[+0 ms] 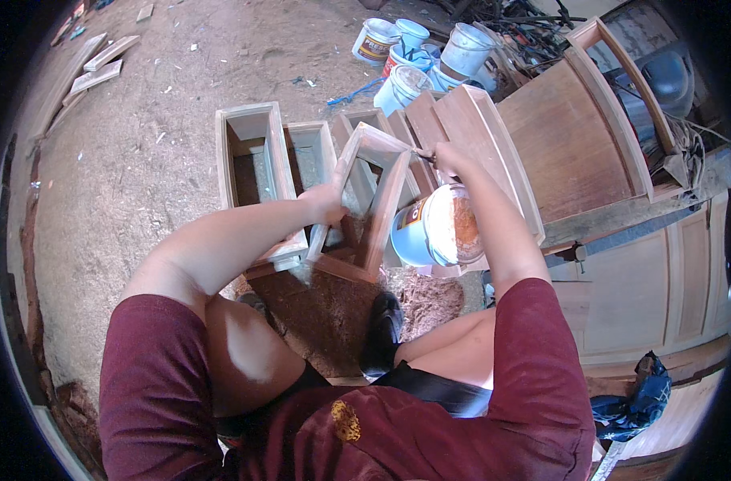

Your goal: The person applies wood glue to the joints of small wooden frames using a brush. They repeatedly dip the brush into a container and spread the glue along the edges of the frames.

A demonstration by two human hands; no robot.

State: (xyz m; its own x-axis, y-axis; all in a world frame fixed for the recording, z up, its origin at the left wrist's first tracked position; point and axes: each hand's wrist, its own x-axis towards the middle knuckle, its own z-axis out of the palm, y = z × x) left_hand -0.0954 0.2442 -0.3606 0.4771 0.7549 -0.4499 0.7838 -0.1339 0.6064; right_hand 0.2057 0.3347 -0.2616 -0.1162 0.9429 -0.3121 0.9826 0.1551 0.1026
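My left hand [327, 204] grips the left side of a bare wooden drawer frame [385, 207], which is held tilted in front of me. At the frame's upper right corner, my right hand [451, 161] is closed around a small dark tool [424, 155] whose kind I cannot tell; its tip is at or near the corner. Just below my right hand is a white plastic bucket [415, 231] with a brownish crust on its top. Beyond and left of the held frame are more wooden drawer boxes [224, 156], partly behind it.
Curved wooden drawer parts [480, 126] lie on the right beside a large wooden panel [567, 129]. Several paint buckets [401, 87] stand behind, near a blue strip [356, 92]. Wood offcuts [98, 77] lie at the far left. A panelled wooden door [633, 288] is at right.
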